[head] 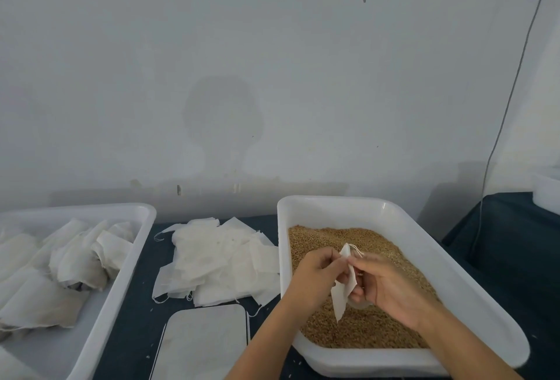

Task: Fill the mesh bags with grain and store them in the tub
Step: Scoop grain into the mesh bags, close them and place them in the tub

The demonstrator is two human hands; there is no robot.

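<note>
At far left the storage tub holds filled bags; a heap of empty bags lies between it and the grain tub. Over the grain, the left hand pinches one edge of an empty mesh bag, and the right hand pinches the other. The bag hangs upright, mouth uppermost, directly above the grain, so filling probably comes next. A dark cloth covers the table before a pale wall.

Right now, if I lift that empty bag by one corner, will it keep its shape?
Probably not: the bag hangs limp and creased between the left hand and right hand. It looks thin, likely very light, so it may flutter.
</note>
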